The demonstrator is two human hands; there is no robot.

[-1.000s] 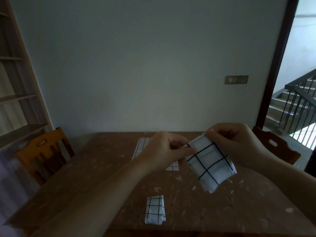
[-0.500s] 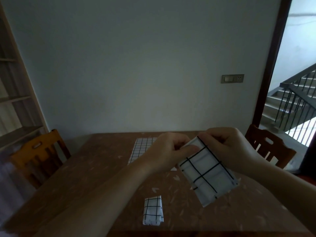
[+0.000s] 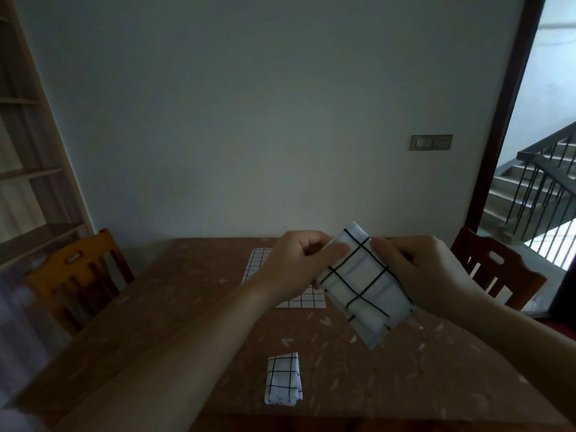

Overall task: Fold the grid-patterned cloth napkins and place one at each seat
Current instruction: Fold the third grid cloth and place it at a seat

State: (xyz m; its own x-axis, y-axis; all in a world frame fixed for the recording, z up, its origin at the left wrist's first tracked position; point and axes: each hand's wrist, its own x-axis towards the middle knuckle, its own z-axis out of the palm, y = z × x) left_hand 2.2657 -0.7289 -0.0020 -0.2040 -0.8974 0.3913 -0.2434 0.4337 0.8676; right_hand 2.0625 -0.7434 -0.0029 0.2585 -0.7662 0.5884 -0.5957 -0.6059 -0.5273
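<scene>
Here, going left to right, the left hand point(image 3: 299, 263) pinches the upper left edge of the napkin in hand point(image 3: 363, 285), its grip narrow on the cloth, while the right hand point(image 3: 417, 272) curls its fingers round the right edge. The napkin hangs tilted in the air above the counter point(image 3: 156, 322), folded to a rectangle. To finish well, line the edges up square before pressing the crease, then lay it at an unserved seat. A folded napkin point(image 3: 283, 378) already lies at the near edge. An open napkin point(image 3: 299, 299) lies flat behind the hands, largely hidden; probably one sheet, though dim light blurs it.
</scene>
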